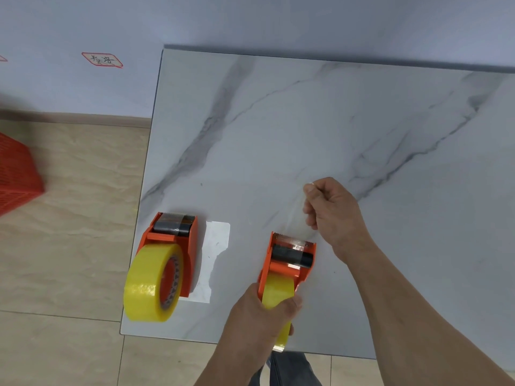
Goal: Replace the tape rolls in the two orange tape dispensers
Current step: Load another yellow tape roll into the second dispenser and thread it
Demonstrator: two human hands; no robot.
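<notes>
Two orange tape dispensers lie on the marble table. The left dispenser rests untouched near the table's left edge, with a yellow tape roll mounted on it. My left hand grips the right dispenser around its yellow tape roll. My right hand pinches a strip of clear tape that runs from the dispenser's toothed front edge up and away from it.
A white paper sheet lies under and beside the left dispenser. A red plastic crate stands on the tiled floor at far left. A red-bordered label is stuck to the wall.
</notes>
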